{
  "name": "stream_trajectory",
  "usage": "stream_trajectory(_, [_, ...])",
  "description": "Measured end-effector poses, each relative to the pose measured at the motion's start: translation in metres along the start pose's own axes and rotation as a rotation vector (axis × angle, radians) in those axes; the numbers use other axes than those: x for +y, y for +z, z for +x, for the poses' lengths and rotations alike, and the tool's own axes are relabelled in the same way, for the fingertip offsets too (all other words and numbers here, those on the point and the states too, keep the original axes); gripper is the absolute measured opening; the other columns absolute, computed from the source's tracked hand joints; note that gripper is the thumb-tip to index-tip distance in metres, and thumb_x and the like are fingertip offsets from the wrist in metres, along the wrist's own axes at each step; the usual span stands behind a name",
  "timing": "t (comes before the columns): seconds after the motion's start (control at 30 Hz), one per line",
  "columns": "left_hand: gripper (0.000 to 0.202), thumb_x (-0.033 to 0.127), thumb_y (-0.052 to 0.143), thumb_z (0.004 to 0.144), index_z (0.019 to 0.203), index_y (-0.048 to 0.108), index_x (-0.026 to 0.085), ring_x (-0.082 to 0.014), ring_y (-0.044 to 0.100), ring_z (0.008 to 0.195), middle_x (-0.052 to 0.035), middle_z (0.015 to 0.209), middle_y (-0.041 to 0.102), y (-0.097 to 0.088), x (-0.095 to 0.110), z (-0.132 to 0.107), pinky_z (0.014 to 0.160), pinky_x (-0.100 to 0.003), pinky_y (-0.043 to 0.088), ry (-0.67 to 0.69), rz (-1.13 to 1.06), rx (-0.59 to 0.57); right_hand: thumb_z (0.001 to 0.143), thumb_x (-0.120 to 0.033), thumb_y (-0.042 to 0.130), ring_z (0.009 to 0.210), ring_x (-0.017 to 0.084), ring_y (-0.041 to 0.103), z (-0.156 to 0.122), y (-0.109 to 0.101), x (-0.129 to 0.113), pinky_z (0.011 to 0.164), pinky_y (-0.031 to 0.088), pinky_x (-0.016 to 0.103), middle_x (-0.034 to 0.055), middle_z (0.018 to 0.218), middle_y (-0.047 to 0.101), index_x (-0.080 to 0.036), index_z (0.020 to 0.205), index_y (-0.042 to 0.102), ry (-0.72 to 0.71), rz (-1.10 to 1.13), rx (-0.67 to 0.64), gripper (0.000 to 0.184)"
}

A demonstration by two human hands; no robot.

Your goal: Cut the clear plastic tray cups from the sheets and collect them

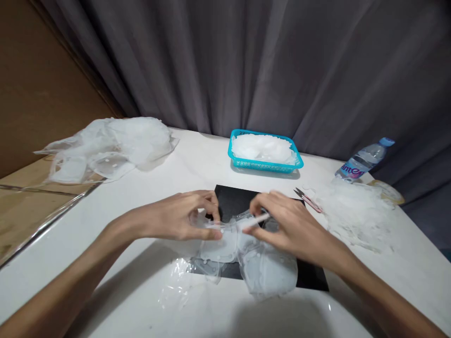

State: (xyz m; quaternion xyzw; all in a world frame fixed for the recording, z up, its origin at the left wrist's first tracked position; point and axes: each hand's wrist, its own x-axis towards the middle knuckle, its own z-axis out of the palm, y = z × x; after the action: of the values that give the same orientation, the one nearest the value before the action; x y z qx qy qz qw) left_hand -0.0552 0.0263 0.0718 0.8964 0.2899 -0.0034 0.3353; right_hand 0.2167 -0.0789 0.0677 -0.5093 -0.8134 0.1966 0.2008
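My left hand [197, 213] pinches the upper edge of a translucent white plastic sheet of joined rounded pieces [220, 246], thumb in front and fingers behind. My right hand [282, 223] is closed on the sheet's right part, thumb and fingers around it. A slim white strip [260, 218] shows between its thumb and fingers; whether it is a folded edge or a separate piece I cannot tell. More rounded pieces [278, 272] hang below my right hand. Beneath lies a black mat [312, 277], partly covered by the plastic.
A turquoise basket [266, 165] with white translucent pieces stands at the back. A heap of similar plastic [137, 141] lies at the left. To the right are pink-handled snips [312, 203], clear scraps [359, 216], a tape roll [391, 192] and a leaning water bottle [364, 159].
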Motion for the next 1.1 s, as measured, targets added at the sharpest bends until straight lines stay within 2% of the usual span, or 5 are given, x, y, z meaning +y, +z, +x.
stream_trajectory(0.17, [0.037, 0.062, 0.071, 0.088, 0.093, 0.065, 0.026, -0.0202, 0.06, 0.078, 0.0009, 0.086, 0.066, 0.019, 0.013, 0.006, 0.071, -0.029, 0.041, -0.042, -0.005, 0.02, 0.102, -0.038, 0.065, 0.118, 0.021, 0.053, 0.025, 0.016, 0.036, 0.104, 0.045, 0.038, 0.0053, 0.143, 0.061, -0.029, 0.15, 0.047, -0.209, 0.205, -0.198, 0.052])
stream_trajectory(0.4, [0.034, 0.039, 0.068, 0.091, 0.077, 0.041, 0.022, -0.0136, 0.041, 0.065, 0.0043, 0.074, 0.044, 0.025, -0.002, 0.02, 0.058, -0.025, 0.031, 0.015, -0.356, -0.05, 0.102, -0.03, 0.064, 0.092, 0.018, 0.055, 0.027, 0.031, 0.046, 0.084, 0.046, 0.03, 0.0023, 0.096, 0.066, -0.022, 0.114, 0.072, -0.096, 0.287, -0.197, 0.017])
stream_trajectory(0.6, [0.028, 0.038, 0.067, 0.093, 0.114, 0.057, 0.022, -0.0173, 0.049, 0.08, 0.0, 0.089, 0.051, 0.027, 0.001, 0.023, 0.065, -0.025, 0.039, 0.066, -0.401, -0.011, 0.101, -0.022, 0.062, 0.088, 0.016, 0.053, 0.026, 0.027, 0.046, 0.081, 0.043, 0.027, 0.0004, 0.089, 0.064, -0.02, 0.106, 0.072, -0.123, 0.264, -0.113, 0.011])
stream_trajectory(0.7, [0.032, 0.05, 0.056, 0.101, 0.102, 0.065, 0.02, -0.0147, 0.043, 0.068, 0.0018, 0.076, 0.048, 0.034, 0.009, 0.027, 0.06, -0.025, 0.032, 0.038, -0.385, 0.034, 0.101, -0.025, 0.062, 0.081, 0.015, 0.052, 0.023, 0.029, 0.044, 0.074, 0.041, 0.026, -0.0011, 0.085, 0.054, -0.022, 0.108, 0.072, -0.126, 0.162, -0.109, 0.012])
stream_trajectory(1.1, [0.022, 0.034, 0.055, 0.101, 0.086, 0.06, 0.018, -0.0122, 0.04, 0.066, 0.0045, 0.072, 0.046, 0.052, 0.011, 0.036, 0.06, -0.025, 0.03, 0.084, -0.468, 0.096, 0.108, -0.032, 0.049, 0.085, 0.021, 0.055, 0.016, 0.042, 0.042, 0.078, 0.038, 0.033, 0.0032, 0.077, 0.063, -0.018, 0.089, 0.062, -0.529, -0.405, 0.152, 0.027])
